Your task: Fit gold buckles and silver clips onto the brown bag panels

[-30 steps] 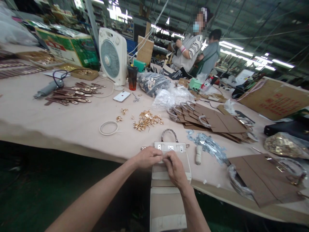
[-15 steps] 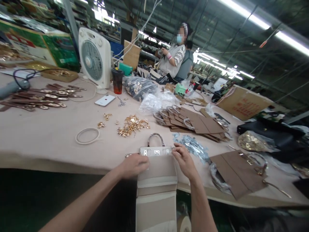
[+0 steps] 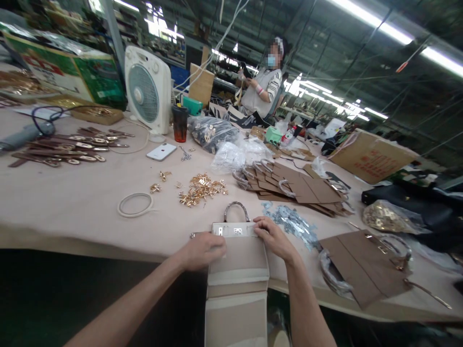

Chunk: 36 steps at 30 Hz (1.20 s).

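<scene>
A beige bag panel (image 3: 238,255) with a small curved handle (image 3: 236,208) lies over the near edge of the table (image 3: 72,202) and hangs down toward me. My left hand (image 3: 202,249) rests on its left side, fingers curled and pressing it down. My right hand (image 3: 275,237) lies on its upper right corner, fingertips pinching the pale strip with metal fittings (image 3: 233,230). Just beyond lie a pile of gold fittings (image 3: 200,188) and a scatter of silver plates (image 3: 292,221).
A white ring (image 3: 135,205), a phone (image 3: 161,151), a dark cup (image 3: 180,123) and a fan (image 3: 147,91) stand further back. Brown panels (image 3: 300,185) are stacked at right, another brown panel (image 3: 365,265) near the edge. Straps (image 3: 68,149) lie at left. A person (image 3: 262,86) stands behind.
My hands have spread from the middle of the panel to its two sides. The right hand moved up to the top corner. The camera view shifted right.
</scene>
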Each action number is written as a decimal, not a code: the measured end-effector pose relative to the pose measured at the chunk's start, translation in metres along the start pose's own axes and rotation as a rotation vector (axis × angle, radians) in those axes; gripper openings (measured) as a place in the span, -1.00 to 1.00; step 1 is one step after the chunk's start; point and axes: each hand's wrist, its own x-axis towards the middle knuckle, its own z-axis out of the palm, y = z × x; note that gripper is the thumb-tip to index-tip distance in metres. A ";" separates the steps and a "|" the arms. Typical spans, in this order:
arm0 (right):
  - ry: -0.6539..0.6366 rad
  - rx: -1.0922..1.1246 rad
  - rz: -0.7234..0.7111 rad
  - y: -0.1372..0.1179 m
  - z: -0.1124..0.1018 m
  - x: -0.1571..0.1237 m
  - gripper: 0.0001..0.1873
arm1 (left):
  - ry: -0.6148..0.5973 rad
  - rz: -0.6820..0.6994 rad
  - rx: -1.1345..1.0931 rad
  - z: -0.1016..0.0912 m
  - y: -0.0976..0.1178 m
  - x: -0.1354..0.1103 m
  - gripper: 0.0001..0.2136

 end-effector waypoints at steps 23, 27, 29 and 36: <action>0.187 0.143 0.213 0.017 0.022 0.021 -0.60 | 0.014 0.054 -0.117 -0.007 0.005 -0.003 -0.78; 0.276 0.119 0.179 0.019 0.030 0.019 -0.59 | 0.030 0.093 -0.094 -0.005 0.004 -0.002 -0.74; 0.321 0.068 0.149 0.017 0.032 0.015 -0.60 | 0.044 0.111 -0.080 -0.002 0.001 -0.002 -0.74; 0.637 -0.144 -0.044 -0.018 0.041 -0.009 -0.71 | 0.026 0.027 -0.092 -0.001 -0.005 -0.003 -0.38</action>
